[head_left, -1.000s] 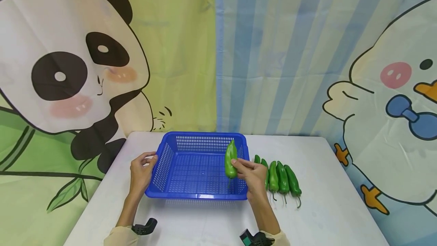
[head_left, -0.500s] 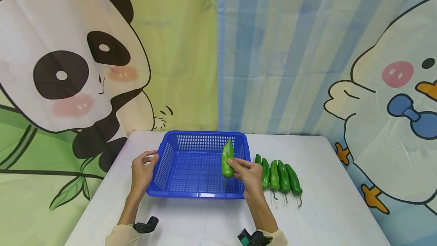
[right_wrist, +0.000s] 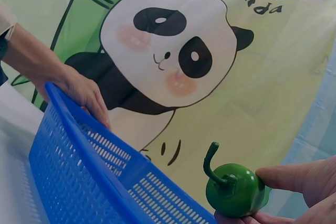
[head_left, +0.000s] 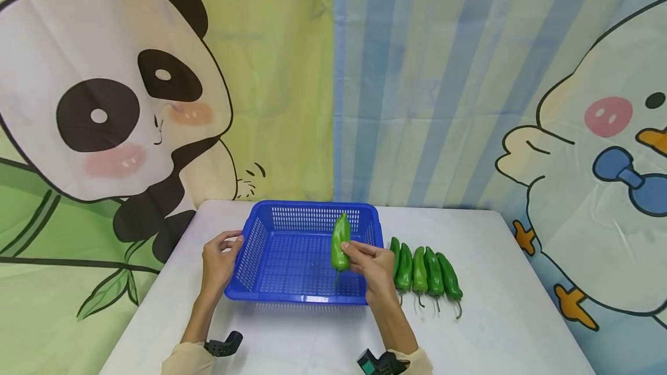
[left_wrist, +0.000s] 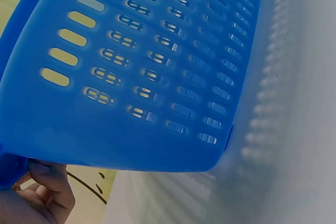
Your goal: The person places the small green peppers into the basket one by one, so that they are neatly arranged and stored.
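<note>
So my right hand (head_left: 377, 265) pinches a green pepper (head_left: 341, 236) over the blue basket (head_left: 292, 262), left hand (head_left: 217, 259) gripping its rim (head_left: 281, 297). None's inside yet; five more peppers (head_left: 420, 271) lie beside it.

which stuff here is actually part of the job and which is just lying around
Likely in the job:
long green pepper, pinched by the right hand
five more green peppers in a row on the white table
blue plastic basket, its rim held by the left hand

Just background:
panda-print cloth
bird-print cloth
</note>
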Motion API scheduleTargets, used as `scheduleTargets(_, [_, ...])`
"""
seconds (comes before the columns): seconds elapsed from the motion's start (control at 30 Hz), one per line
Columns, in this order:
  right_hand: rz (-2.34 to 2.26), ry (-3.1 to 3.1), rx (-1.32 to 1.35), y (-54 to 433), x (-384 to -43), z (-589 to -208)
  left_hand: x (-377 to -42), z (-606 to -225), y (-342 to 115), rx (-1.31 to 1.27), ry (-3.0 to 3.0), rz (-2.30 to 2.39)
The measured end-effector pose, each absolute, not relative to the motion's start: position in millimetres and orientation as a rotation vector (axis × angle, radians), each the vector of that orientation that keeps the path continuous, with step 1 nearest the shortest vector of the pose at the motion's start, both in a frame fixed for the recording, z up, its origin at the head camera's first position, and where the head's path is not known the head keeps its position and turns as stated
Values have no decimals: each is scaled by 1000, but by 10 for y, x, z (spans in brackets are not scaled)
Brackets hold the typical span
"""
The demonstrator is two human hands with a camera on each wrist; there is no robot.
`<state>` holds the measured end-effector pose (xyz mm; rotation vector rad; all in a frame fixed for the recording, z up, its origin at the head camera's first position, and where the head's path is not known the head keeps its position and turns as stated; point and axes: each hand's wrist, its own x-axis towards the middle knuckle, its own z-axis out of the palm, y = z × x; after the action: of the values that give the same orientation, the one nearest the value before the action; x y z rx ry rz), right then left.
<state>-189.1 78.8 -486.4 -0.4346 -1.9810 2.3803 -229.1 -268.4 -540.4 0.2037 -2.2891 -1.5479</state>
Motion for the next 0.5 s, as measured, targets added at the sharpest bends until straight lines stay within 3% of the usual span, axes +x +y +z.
scheduleTargets(0.5, [2414, -1921, -348, 601, -1956, -4905, -2291, -5423, -2685, 193, -2290, -1535])
